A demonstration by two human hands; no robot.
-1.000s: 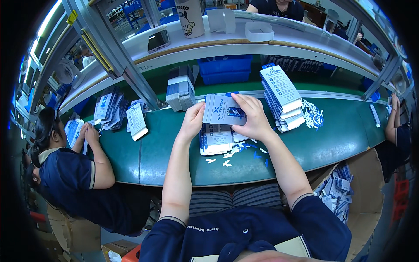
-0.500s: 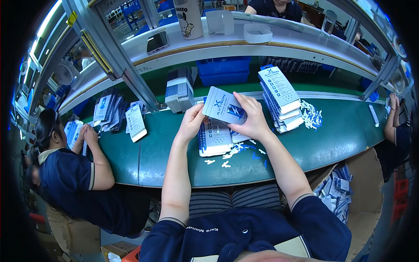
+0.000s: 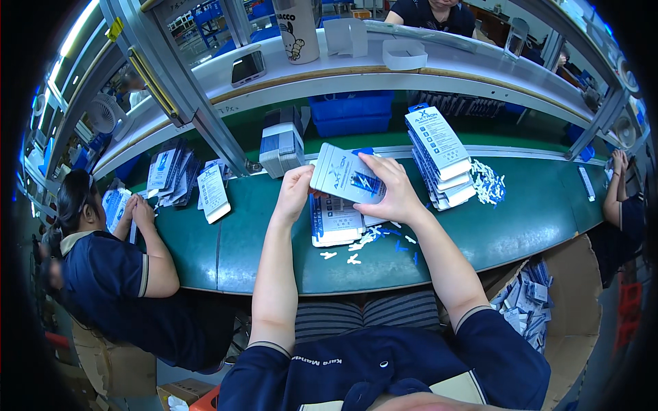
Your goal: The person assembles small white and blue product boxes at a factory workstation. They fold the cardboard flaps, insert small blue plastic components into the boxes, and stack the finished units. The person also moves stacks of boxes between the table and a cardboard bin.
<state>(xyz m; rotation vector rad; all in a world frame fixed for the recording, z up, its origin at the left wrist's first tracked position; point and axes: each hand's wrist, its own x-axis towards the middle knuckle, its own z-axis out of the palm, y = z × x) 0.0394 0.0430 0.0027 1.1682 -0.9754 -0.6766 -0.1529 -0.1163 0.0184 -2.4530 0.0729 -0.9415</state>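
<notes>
Between my hands, above the green table, I hold a small silver-and-blue printed carton [image 3: 343, 175], apparently flat, with a battery picture on it. My left hand [image 3: 296, 194] pinches its left edge, fingers curled. My right hand [image 3: 392, 186] grips the right side, thumb in front and fingers over the top. A blue tab shows at its upper edge near my right fingers. Under it lies a stack of flat white-and-blue cartons [image 3: 337, 229], partly hidden by my hands. Small white and blue cut-out scraps [image 3: 370, 236] are scattered beside that stack.
A tall stack of cartons [image 3: 442, 154] stands at right, beside a heap of scraps [image 3: 488, 181]. Grey bundled cards [image 3: 281, 147] and a blue bin [image 3: 351, 113] stand at the back. A co-worker [image 3: 116, 267] sits at left. A large cardboard box [image 3: 572, 301] is at lower right.
The carton has shifted slightly left and down and turned a little. My left hand has moved slightly left with its edge, and the blue tab has come into view.
</notes>
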